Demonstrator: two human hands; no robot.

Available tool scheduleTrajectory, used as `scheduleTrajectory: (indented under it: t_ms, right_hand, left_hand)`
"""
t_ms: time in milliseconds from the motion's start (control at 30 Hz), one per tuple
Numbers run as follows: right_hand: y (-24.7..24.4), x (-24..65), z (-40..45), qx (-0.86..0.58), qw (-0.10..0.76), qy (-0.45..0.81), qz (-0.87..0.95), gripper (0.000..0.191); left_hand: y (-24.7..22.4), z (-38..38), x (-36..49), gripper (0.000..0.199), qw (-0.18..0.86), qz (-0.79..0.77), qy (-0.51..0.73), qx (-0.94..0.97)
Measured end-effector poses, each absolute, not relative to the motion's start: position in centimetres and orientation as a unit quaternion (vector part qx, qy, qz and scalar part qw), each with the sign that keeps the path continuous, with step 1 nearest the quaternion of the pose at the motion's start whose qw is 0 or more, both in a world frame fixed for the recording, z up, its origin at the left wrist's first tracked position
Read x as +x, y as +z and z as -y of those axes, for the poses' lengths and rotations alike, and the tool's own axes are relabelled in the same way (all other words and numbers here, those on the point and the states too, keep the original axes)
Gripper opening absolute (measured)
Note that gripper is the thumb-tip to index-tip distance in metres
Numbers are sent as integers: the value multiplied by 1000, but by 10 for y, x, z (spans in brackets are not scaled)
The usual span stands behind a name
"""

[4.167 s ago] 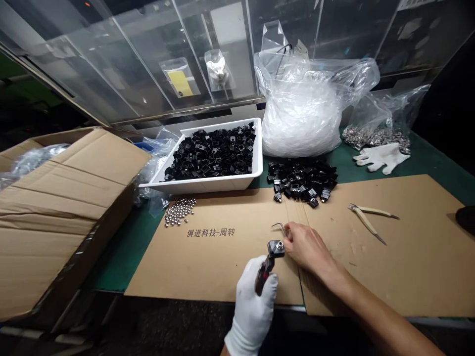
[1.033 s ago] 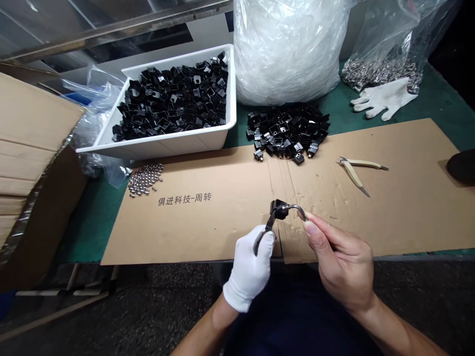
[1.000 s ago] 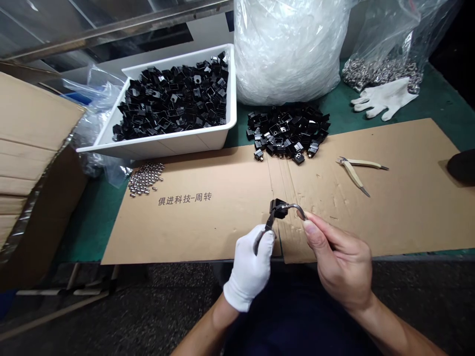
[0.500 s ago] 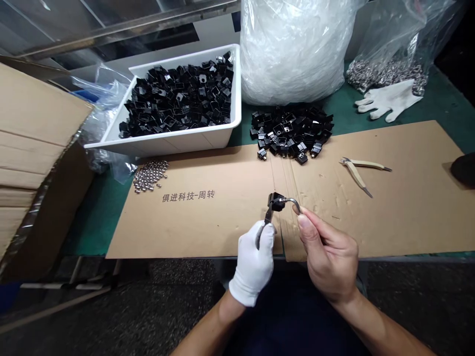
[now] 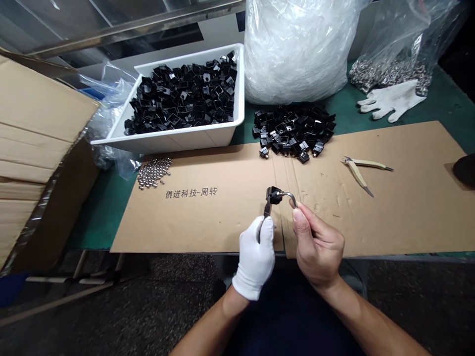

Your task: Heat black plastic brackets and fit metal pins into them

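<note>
Green-topped table (image 5: 393,111), two flat brown cardboard sheets (image 5: 193,222) along its near side, speckled dark floor (image 5: 166,291) below. Left hand (image 5: 255,257), in a white glove, is closed round a dark metal gripping tool (image 5: 267,209); the tool's far end grips a small black boxy part (image 5: 275,195), held above the cardboard near the seam between sheets. Right hand (image 5: 315,247), bare, pinches a bent metal rod (image 5: 290,196) between thumb and forefinger; the rod's other end meets the silvery fitting on the black part's right side. Far left of centre: white plastic tray (image 5: 166,143) heaped with black parts. Right of it, a loose pile of black parts (image 5: 293,129), just in front of a bulging clear plastic bag (image 5: 299,54). Small silvery metal pieces (image 5: 154,172) lie clustered at the left sheet's far left corner. Pale-handled cutters (image 5: 355,173) rest spread open on the right sheet. Far right: empty white glove (image 5: 391,100) lying against a clear bag of shiny metal pieces (image 5: 389,74). Open cardboard box (image 5: 33,163) at left edge.
</note>
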State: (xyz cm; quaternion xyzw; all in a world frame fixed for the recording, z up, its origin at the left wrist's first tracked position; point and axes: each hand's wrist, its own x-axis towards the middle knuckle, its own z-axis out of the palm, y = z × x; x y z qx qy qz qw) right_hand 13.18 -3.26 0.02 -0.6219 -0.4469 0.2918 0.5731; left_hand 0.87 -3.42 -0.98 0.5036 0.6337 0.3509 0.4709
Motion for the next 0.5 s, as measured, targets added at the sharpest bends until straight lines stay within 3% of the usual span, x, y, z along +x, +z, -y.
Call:
scheduleTrajectory:
  t_ms: [500]
  right_hand:
    - [-23, 102, 29, -606, 611, 261, 437, 29]
  left_hand:
    - [3, 31, 28, 45, 444, -638, 398, 486]
